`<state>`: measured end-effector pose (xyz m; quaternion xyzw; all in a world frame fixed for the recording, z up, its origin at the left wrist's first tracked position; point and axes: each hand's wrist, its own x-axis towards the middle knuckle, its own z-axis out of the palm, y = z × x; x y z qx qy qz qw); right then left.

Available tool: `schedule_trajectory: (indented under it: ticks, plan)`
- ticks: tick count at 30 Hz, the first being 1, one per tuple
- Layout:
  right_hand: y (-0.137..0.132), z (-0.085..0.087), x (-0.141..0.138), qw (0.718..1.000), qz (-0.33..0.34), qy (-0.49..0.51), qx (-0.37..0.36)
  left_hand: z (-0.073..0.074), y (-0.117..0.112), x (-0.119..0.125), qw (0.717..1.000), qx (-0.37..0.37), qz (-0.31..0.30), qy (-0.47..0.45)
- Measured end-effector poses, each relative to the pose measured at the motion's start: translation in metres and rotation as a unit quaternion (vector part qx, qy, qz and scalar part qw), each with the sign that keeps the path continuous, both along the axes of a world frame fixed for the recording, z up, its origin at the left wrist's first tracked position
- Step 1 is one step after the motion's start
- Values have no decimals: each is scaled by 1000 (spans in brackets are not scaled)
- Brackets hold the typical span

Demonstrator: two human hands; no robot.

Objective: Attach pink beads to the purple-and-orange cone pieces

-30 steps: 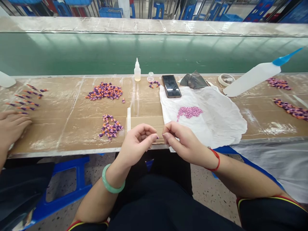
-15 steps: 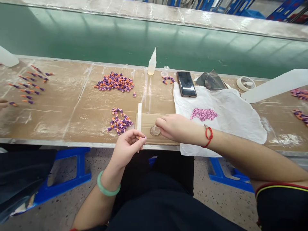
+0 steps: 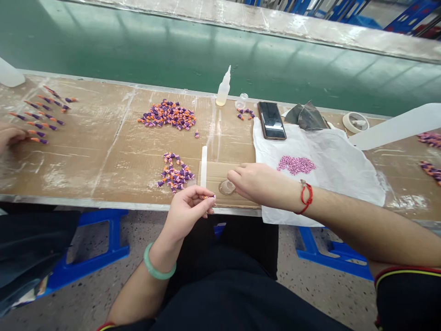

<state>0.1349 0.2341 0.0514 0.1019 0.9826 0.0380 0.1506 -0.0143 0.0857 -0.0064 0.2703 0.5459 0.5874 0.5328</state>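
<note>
My left hand [image 3: 191, 204] is closed in a pinch on a small purple-and-orange figurine [image 3: 206, 197], mostly covered by my fingers. Close to the small round clear dish [image 3: 226, 187], my right hand [image 3: 250, 180] is closed with its fingertips bunched at the dish's right rim. What those fingers hold, if anything, is hidden. Under the dish lies a piece of cardboard [image 3: 215, 171], with a white strip [image 3: 204, 165] along its left side. Left of the strip sits a small group of purple-and-orange figurines [image 3: 176, 175].
Behind are a larger figurine pile [image 3: 167, 114], a dropper bottle [image 3: 223, 87] and a phone [image 3: 272, 120]. Small pink pieces [image 3: 296, 164] lie on a white cloth [image 3: 344, 170]. A tape roll [image 3: 355, 122] stands back right. Another person's hand [image 3: 10, 135] is by figurine rows at left.
The view has shifted slightly, so most table items appear a little further right. Both my hands keep nearly the same pose. The other person's hand has come further into view at left.
</note>
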Motion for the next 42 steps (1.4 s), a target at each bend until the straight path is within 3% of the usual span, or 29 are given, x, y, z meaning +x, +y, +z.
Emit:
schedule_trajectory:
  ticks: [3, 6, 8, 11, 13, 16, 21, 34, 42]
  plan:
    - [1, 1, 5, 998, -4, 57, -27, 3, 0, 3, 1000, 12, 9, -16]
    - [-1, 7, 12, 972, -48, 173, -152, 9, 1, 9, 998, 47, 24, -46]
    - [-7, 14, 17, 913, -112, 222, -324, 16, 1, 15, 994, 78, 36, -65]
    - [-17, 24, 23, 759, -216, 212, -577, 27, 1, 24, 989, 116, 43, -81]
    - [-22, 28, 26, 679, -249, 199, -661, 32, 0, 29, 987, 130, 40, -85]
    - [-28, 31, 31, 639, -261, 199, -695, 37, -2, 34, 986, 142, 36, -83]
    - [-31, 35, 38, 676, -255, 220, -656, 42, -2, 39, 986, 151, 34, -68]
    - [-37, 40, 44, 732, -209, 269, -589, 48, -3, 46, 988, 140, 29, -60]
    - [-38, 39, 46, 794, -170, 308, -496, 48, -4, 47, 989, 138, 29, -49]
